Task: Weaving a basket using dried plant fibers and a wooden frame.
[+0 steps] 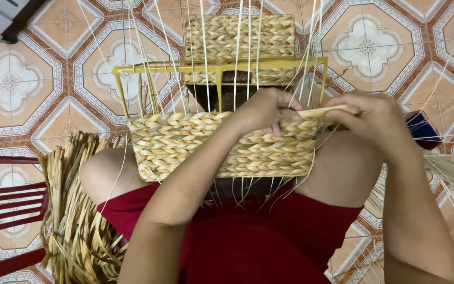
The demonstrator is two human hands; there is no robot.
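Patterned tile floor (pixel 38 79) beneath; half-woven basket (pixel 222 144) on lap, upper frame (pixel 219 67) bare; left hand (pixel 264 108) fingers pressing weave; right hand (pixel 371 118) fingers pinching straw strand (pixel 319 112).

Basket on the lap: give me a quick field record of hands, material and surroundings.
Basket: half-woven straw basket on a yellow frame, resting on the knees
Left hand: left hand pressed on the top woven row
Right hand: right hand pinching a twisted strand
Uprights: thin stakes rising past the frame
Spare material: dried straw bundle beside the left knee
Floor: patterned tiles
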